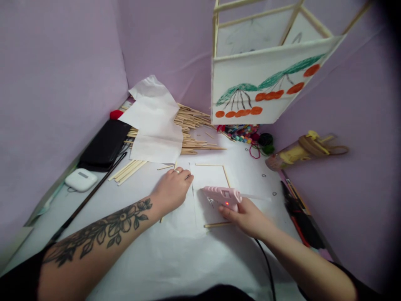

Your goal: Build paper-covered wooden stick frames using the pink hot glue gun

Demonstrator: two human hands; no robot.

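My right hand (239, 212) is wrapped round the handle of a pink glue gun (222, 195), whose red light is lit and whose nozzle points left over a white sheet (209, 175). Thin wooden sticks (227, 176) lie along the sheet's top, right and bottom edges. Left of the nozzle, my left hand (175, 188) rests with curled fingers at the sheet's left side. A stick end shows above its knuckles and another below its wrist; what its fingertips pinch is too small to make out.
Crumpled paper (153, 125) covers part of a stick pile (194, 125). A painted paper lantern frame (250, 92) stands at the back right. Around the edges are a black case (105, 144), earbud case (80, 180), yarn (266, 142), a cup (291, 152) and dark tools (297, 209).
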